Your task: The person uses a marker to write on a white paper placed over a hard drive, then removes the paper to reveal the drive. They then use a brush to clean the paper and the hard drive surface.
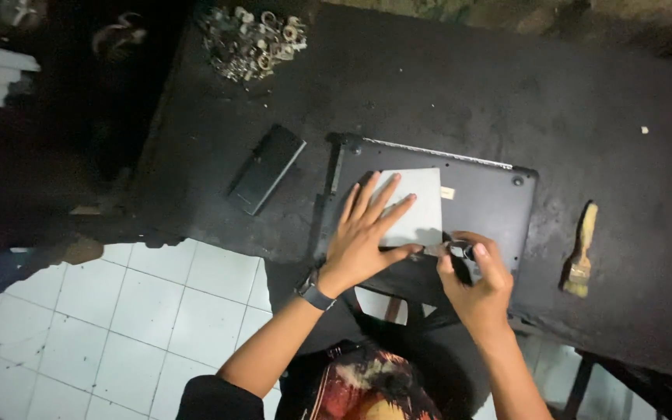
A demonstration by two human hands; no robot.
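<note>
My left hand lies spread, fingers flat on the white sheet. My right hand is closed, pinching a small dark tool at the sheet's near right corner. The sheet rests on the upturned laptop, mid-table. I judge it thin, light, prone to sliding; best pinned flat. Brush lies to the right.

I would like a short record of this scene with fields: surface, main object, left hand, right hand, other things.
surface: dark workbench
main object: dark laptop, underside up
left hand: left hand pressed flat on a white sheet lying on the laptop
right hand: right hand grips a small dark tool at the sheet's edge
other things: brush, flat black pack, pile of metal parts
</note>
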